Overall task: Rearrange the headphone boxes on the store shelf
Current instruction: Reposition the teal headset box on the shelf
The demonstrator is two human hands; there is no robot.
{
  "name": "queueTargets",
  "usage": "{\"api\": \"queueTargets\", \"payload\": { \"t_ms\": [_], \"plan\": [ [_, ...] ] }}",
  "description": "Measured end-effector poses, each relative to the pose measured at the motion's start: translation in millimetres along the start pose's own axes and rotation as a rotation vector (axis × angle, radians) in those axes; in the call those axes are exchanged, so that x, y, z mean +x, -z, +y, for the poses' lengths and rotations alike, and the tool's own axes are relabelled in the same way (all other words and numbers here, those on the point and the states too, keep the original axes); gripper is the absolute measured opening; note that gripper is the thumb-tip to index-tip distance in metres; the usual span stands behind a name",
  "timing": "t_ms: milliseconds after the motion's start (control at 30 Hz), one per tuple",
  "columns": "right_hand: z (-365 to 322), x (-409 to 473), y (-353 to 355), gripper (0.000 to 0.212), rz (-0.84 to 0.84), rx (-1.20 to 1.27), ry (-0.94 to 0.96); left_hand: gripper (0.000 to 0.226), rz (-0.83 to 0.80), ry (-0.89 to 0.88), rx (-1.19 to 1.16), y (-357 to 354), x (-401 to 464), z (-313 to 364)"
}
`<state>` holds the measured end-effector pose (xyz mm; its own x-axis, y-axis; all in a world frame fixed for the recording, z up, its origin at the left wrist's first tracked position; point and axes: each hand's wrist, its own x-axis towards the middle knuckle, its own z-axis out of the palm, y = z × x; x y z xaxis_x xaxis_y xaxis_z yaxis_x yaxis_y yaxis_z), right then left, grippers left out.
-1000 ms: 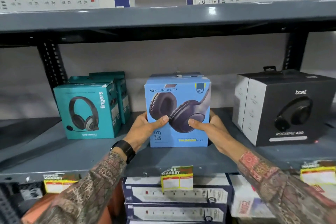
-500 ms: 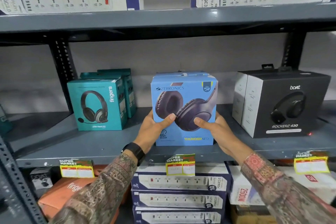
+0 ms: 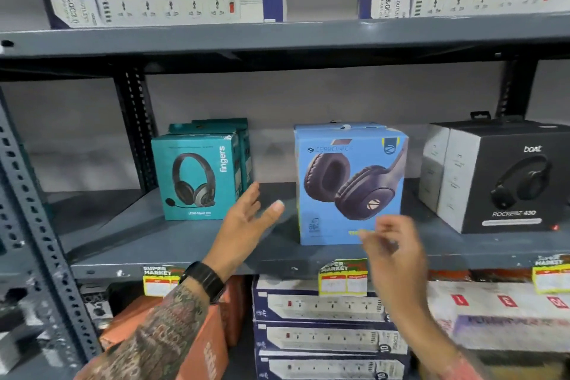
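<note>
Nearest, both hands are off the boxes. The left hand [image 3: 246, 222] is spread flat, grasping nothing, in the gap between two boxes; a black watch [image 3: 204, 280] sits on its wrist. The right hand [image 3: 393, 244] is blurred, fingers loosely curled and empty, just in front of the blue box [image 3: 348, 185]. That box stands upright mid-shelf [image 3: 172, 244], front facing out, marked "ZEBRONICS". Left of it, apart, stands the teal box [image 3: 197, 176] reading "fingers", another behind it. Right, the black box [image 3: 505, 177] reads "boat" and "ROCKERZ 430". Shelf-edge tags [image 3: 344, 278] read "SUPER MARKET".
</note>
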<state>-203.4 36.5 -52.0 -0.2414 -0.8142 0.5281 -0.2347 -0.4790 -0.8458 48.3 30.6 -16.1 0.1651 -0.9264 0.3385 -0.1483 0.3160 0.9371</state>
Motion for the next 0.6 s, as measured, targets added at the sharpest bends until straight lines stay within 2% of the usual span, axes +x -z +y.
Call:
{"api": "queueTargets", "payload": {
  "t_ms": [100,200,267,300,367,400,500,600],
  "plan": [
    [-21,-24,-57,0.027,-0.302,0.071,-0.017,0.066,0.174,-0.023,0.032,54,-3,-5],
    [-41,-28,-127,0.055,-0.574,0.128,-0.055,0.049,0.447,-0.063,0.091,103,4,-8],
    [-49,-17,-169,0.083,-0.589,0.135,-0.044,0.058,0.596,-0.077,0.152,136,22,-14],
    [-53,-7,-191,0.094,-0.574,0.128,-0.042,0.074,0.604,-0.061,0.168,156,37,-16],
    [-61,22,-221,0.116,-0.576,0.097,-0.091,0.117,0.489,0.014,0.125,188,67,-20],
    [-61,37,-234,0.126,-0.597,0.098,-0.136,0.125,0.402,0.066,0.097,200,81,-23],
    [-57,72,-267,0.143,-0.7,0.158,-0.274,0.109,0.117,0.148,0.073,222,112,-33],
    [-47,86,-283,0.137,-0.739,0.198,-0.328,0.13,-0.053,0.181,0.013,229,128,-51]
  ]
}}
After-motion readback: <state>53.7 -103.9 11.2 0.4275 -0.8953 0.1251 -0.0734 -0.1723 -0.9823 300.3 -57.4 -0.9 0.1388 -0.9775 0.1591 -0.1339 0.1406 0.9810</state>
